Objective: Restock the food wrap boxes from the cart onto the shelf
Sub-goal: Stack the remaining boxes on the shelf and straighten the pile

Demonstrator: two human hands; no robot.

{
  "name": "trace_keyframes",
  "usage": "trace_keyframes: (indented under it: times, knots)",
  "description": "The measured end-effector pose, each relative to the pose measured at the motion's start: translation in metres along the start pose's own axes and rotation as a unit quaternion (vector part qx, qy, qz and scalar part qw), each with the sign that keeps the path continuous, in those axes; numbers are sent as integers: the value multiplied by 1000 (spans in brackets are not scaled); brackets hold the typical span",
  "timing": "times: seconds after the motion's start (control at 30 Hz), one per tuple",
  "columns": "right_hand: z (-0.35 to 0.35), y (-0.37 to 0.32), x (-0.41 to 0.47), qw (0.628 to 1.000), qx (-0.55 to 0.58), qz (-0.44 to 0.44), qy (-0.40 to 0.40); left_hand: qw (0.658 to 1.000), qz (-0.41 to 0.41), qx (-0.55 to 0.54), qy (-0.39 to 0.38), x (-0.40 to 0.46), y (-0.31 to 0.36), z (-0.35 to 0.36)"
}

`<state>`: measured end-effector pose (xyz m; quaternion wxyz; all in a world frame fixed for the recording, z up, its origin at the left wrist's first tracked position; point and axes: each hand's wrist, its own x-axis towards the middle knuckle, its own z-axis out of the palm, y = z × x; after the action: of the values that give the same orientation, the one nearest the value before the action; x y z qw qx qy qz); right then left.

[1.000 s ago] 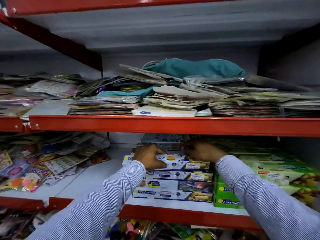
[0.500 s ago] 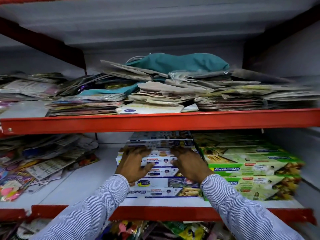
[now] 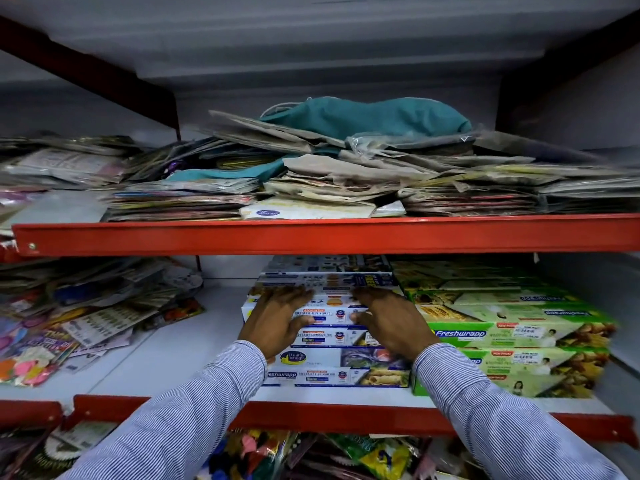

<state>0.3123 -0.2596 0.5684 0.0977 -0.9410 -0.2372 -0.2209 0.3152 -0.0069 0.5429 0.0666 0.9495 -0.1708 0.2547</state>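
Note:
A stack of blue-and-white foil wrap boxes [image 3: 332, 374] stands on the lower white shelf [image 3: 180, 344], several high. My left hand [image 3: 277, 323] and my right hand [image 3: 391, 327] lie palm down on the top box [image 3: 334, 301], fingers spread over its upper face, thumbs against its front side. Right beside this stack, touching it, are stacked green Freshwrapp boxes [image 3: 512, 334]. More blue-white boxes [image 3: 329, 265] sit behind, partly hidden under the upper shelf rail. No cart is in view.
The red rail of the upper shelf [image 3: 311, 235] runs just above the stack. Paper bags and a teal cloth bag [image 3: 363, 116] are piled on it. Loose colourful packets [image 3: 86, 317] fill the lower shelf's left part. The red front lip [image 3: 311, 415] edges the lower shelf.
Both hands have drawn back from deep over the top box to its front edge and spread flat. The view has shifted left and down, showing more of the green boxes.

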Motion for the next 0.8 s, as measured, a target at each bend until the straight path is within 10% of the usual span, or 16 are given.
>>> trace_keyframes:
  times: [0.33, 0.8]
  knots:
    - [36, -8, -24, 990, -66, -15, 122, 980, -9, 157, 119, -35, 6, 9]
    - [65, -27, -36, 989, -73, 17, 127, 980, -35, 180, 74, -51, 11, 12]
